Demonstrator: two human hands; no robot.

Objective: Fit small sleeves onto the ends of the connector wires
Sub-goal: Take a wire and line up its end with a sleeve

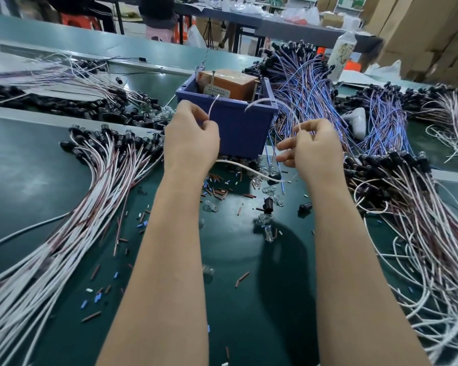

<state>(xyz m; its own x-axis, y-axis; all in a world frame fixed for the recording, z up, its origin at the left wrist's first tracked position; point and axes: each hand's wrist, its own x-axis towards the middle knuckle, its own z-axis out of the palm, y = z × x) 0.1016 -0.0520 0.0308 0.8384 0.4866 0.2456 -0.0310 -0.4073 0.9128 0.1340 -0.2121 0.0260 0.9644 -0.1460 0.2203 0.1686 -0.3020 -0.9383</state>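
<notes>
My left hand (191, 138) is raised in front of the blue bin and pinches a thin white wire end (212, 105) that curves up from its fingertips. My right hand (312, 149) pinches another white wire end (270, 103) that arcs up and left. A white wire (243, 167) runs below both wrists toward a black connector (275, 177) on the mat. Loose brown and blue sleeves (217, 192) lie scattered on the green mat under my hands. I cannot tell whether a sleeve is on either held end.
A blue bin (238, 128) holding an orange box (230, 84) stands just behind my hands. Bundles of white-and-brown wires with black connectors lie at left (90, 186) and right (407, 207). Blue-wired bundles (310, 83) pile behind. Clear bulbs (269, 192) sit on the mat.
</notes>
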